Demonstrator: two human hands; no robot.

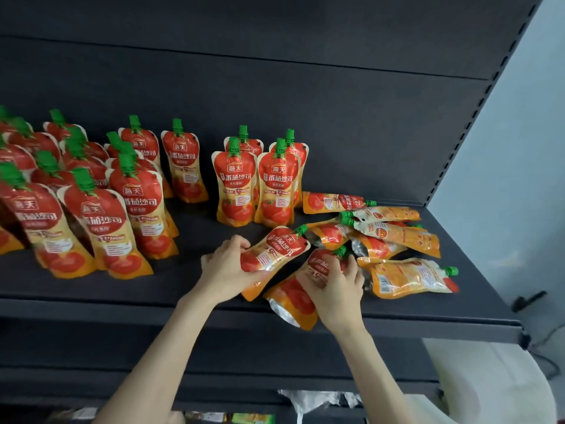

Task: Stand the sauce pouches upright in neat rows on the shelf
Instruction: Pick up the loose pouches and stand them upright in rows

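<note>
A sauce pouch [275, 255], red at the top and orange toward its base, with white lettering and a green cap [301, 230], sits tilted near the shelf's front edge, right of the middle. Its cap points up and toward the back right. The left hand [226, 267] holds it by the lower half, fingers [240, 241] curled over the pouch's far side, while the pouch's base pokes out below the palm.

Just beside it on the right lies a second pouch [293, 298], its silver-edged base hanging over the shelf's front edge and its cap aimed at the back. The right hand [336, 289] grips it from above around the upper half, fingers [351, 267] bent closely over the printed face, so most of the red part is hidden.

Behind and to the right of both hands, a loose pile of pouches [388, 237] lies flat and overlapping toward the shelf's right end, caps pointing several ways. Near the middle of the dark shelf [189, 228] four pouches [256, 185] stand upright, two in front of two. Many more upright pouches [91, 203] stand in rows across the left part, reaching from the back panel toward the front edge; those nearest the left edge are blurred
</note>
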